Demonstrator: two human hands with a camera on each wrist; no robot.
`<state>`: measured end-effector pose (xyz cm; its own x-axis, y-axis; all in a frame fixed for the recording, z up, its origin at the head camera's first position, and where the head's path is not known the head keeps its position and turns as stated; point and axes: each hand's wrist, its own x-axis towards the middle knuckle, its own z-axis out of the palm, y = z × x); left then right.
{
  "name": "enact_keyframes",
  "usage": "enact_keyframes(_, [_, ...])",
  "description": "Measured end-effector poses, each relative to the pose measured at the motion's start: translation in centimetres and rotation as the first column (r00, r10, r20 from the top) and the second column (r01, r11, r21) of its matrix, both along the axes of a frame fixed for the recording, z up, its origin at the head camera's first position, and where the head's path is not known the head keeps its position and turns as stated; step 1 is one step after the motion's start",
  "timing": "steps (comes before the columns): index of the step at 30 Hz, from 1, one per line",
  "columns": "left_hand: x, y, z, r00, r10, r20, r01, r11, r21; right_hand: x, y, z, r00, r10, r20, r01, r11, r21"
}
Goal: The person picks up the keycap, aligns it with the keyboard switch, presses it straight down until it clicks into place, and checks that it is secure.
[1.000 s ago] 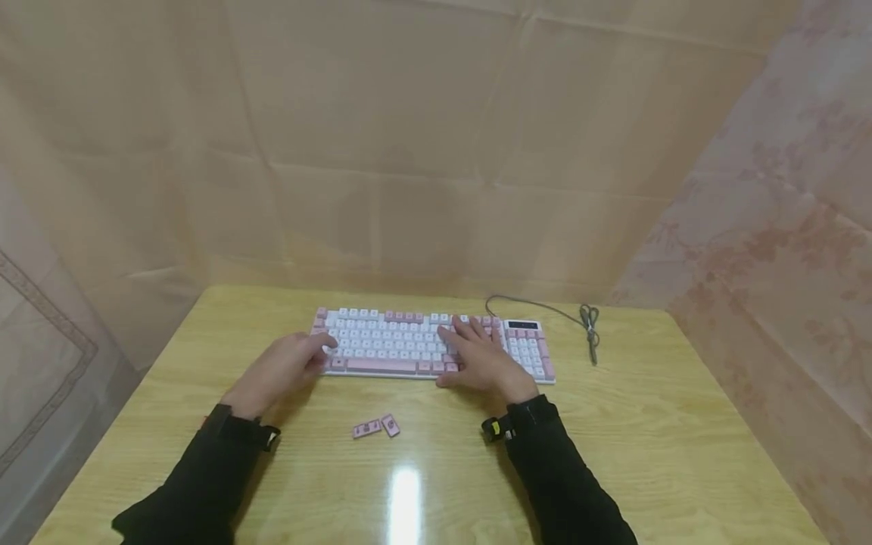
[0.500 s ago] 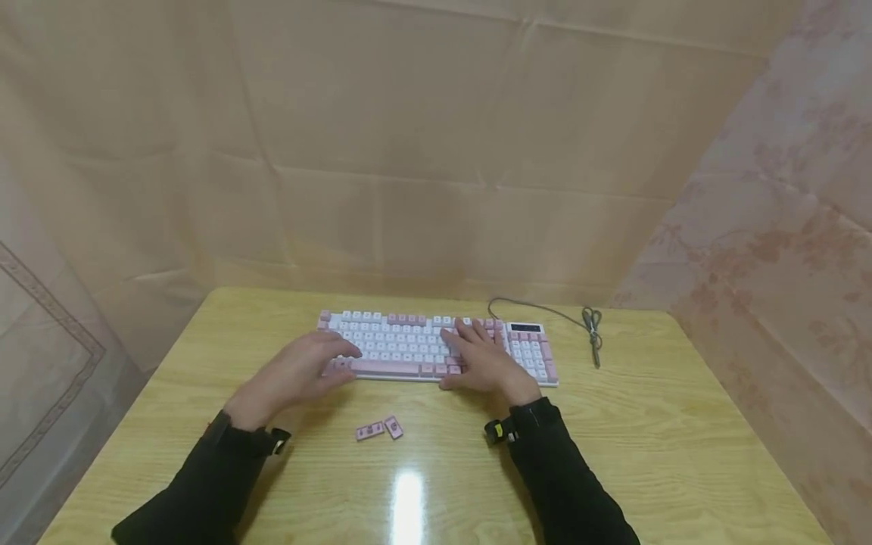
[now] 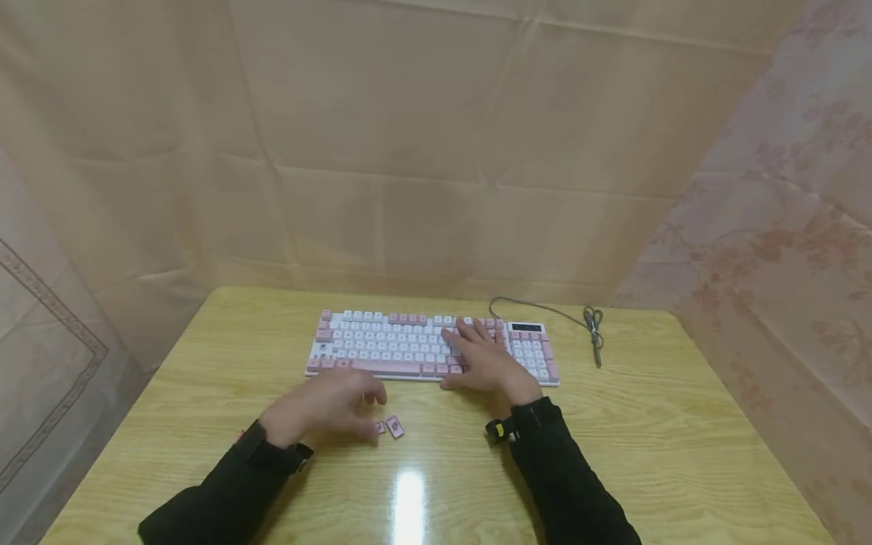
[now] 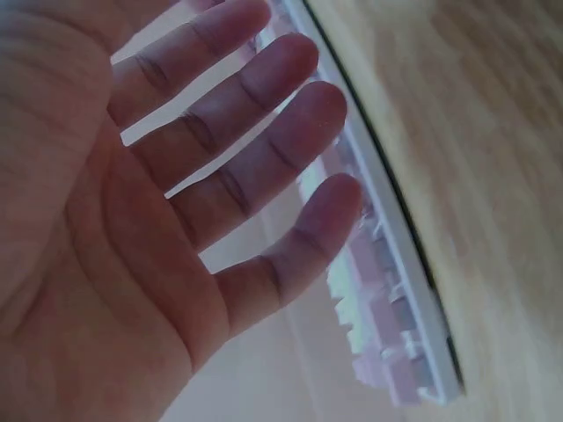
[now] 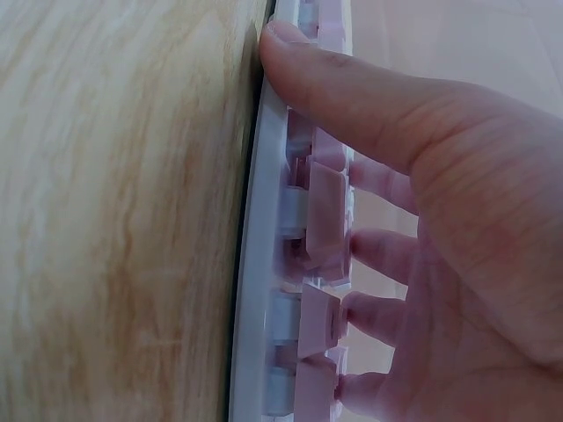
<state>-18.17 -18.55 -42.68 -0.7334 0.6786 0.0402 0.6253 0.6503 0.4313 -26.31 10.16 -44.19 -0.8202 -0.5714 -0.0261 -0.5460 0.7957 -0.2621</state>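
A white and pink keyboard (image 3: 388, 346) lies across the far part of the table. My right hand (image 3: 487, 363) rests on its right half, fingers spread over the keys; in the right wrist view the thumb (image 5: 352, 92) lies on the front edge. My left hand (image 3: 330, 405) hovers in front of the keyboard, its fingers slightly bent and nothing visible in it. Beside its fingertips is one loose pink keycap (image 3: 394, 427). Another pink keycap (image 3: 381, 428) is partly covered by the left hand. A dark spot (image 3: 323, 347) shows among the keys at the keyboard's left end.
The keyboard's cable (image 3: 538, 305) runs right to a tied bundle (image 3: 593, 333) on the wooden table (image 3: 654, 424). A beige cloth (image 3: 422, 166) hangs behind the table, and a patterned cloth (image 3: 783, 250) hangs at the right.
My left hand has left the keyboard's left end and come nearer and to the right, over the loose keycaps. The right hand stays on the keyboard.
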Motion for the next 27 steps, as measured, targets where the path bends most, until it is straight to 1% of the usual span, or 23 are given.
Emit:
enact_keyframes(5, [0.04,0.19,-0.65,0.997,-0.003,0.081,0.005,1.0,-0.028,0.06,0.02,0.03,1.0,-0.003,-0.011,0.003,1.0,0.004])
enact_keyframes(9, [0.05,0.26,-0.94,0.993,0.005,0.12,-0.001,1.0,-0.026,0.13,0.02,0.1,1.0,-0.002,-0.01,0.002,1.0,-0.005])
enact_keyframes(13, [0.03,0.27,-0.94,0.991,0.003,0.13,-0.001,1.0,-0.017,0.17,0.02,0.11,1.0,-0.001,-0.012,0.001,1.0,-0.005])
enact_keyframes(21, [0.05,0.08,-0.86,0.992,-0.01,0.122,0.012,1.0,-0.015,0.13,0.02,0.06,1.0,-0.003,-0.009,0.003,1.0,-0.009])
enact_keyframes(24, [0.02,0.0,-0.76,0.991,-0.002,0.134,0.004,1.0,-0.018,0.11,0.0,0.06,1.0,-0.005,-0.014,0.005,1.0,-0.005])
enact_keyframes(27, [-0.06,-0.06,-0.77,0.992,0.004,0.127,-0.002,1.0,-0.021,0.09,0.01,0.04,1.0,-0.003,-0.019,0.003,1.0,0.0])
